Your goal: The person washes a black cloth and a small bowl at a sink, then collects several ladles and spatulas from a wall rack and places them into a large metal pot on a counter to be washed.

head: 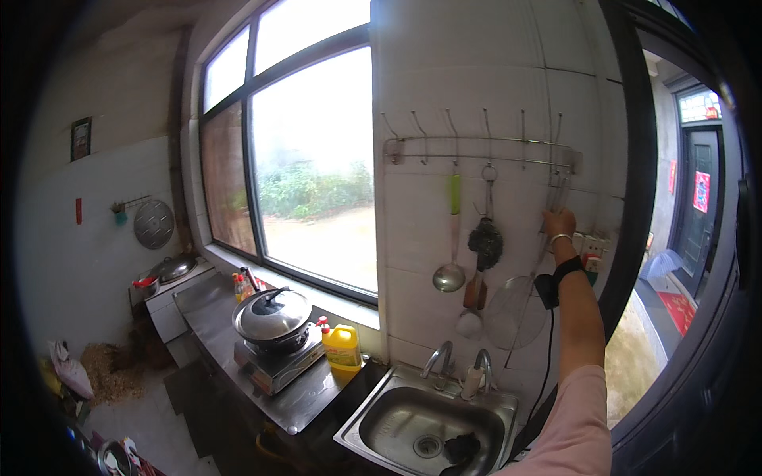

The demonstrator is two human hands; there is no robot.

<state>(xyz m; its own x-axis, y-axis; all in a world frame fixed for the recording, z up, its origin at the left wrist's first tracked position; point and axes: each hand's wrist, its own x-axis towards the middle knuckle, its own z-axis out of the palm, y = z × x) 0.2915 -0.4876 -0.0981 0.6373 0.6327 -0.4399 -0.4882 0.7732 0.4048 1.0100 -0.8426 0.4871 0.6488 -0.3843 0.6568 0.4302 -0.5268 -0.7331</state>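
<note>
My right hand (559,225) is raised to the wall at the right end of a metal hook rack (476,147). Its fingers are closed around the upper handles of utensils hanging there; exactly which ones is hard to tell. A round wire-mesh skimmer (517,312) hangs just below the hand. To the left hang a ladle with a green handle (454,193), a dark scrubber (486,243) and a brown-ended utensil (475,291). My left hand is out of view.
Below the rack is a steel sink (381,390) with two taps and a dark object in the basin. Left of it, a steel counter (309,410) holds a lidded wok (272,315) on a stove and a yellow oil jug (343,348). A doorway (631,333) opens at right.
</note>
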